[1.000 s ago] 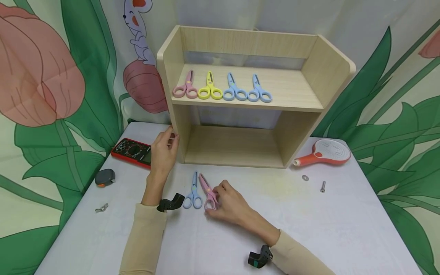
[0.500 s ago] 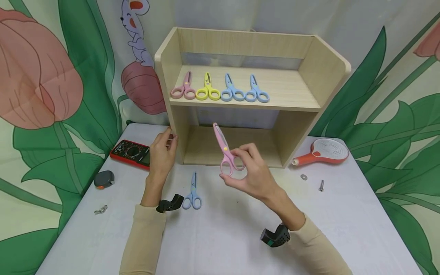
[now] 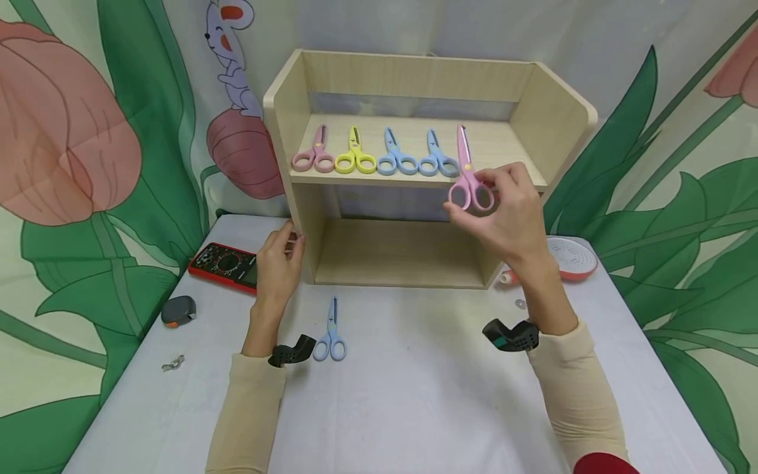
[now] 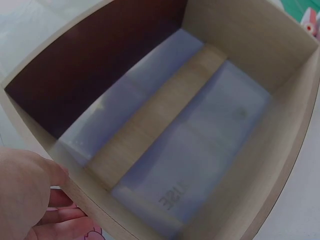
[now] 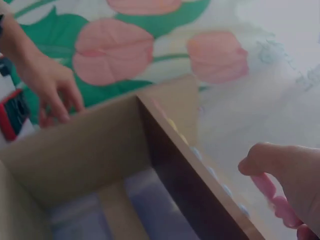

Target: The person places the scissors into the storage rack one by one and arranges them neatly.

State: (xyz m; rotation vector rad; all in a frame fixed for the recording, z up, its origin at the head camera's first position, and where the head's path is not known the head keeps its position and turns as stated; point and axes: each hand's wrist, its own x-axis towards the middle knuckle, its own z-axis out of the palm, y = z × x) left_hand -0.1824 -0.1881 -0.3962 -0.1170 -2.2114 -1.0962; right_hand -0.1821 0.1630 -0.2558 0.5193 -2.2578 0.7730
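Observation:
My right hand [image 3: 503, 207] pinches the handles of a pink pair of scissors [image 3: 466, 172], blades pointing away, at the front edge of the wooden shelf's [image 3: 551, 125] upper board, just right of the row there. That row holds a pink pair [image 3: 314, 153], a yellow pair [image 3: 355, 153] and two blue pairs [image 3: 417, 155]. My left hand [image 3: 279, 260] grips the shelf's left side panel near its base. A blue pair of scissors [image 3: 331, 333] lies on the white table [image 3: 403, 408] in front of the shelf. In the right wrist view the pink handles [image 5: 274, 200] show under my fingers.
A red multimeter [image 3: 225, 263] and a grey tape measure [image 3: 178, 309] lie left of the shelf, with a small metal wing nut [image 3: 173, 362] nearer. A red-and-white shower head [image 3: 571, 260] and a washer [image 3: 520, 303] lie at the right. A flower-print cloth hangs behind.
My right hand picked the pink scissors up from beside the blue pair on the table and carried them up and right to the upper shelf. The left hand stayed on the shelf's side.

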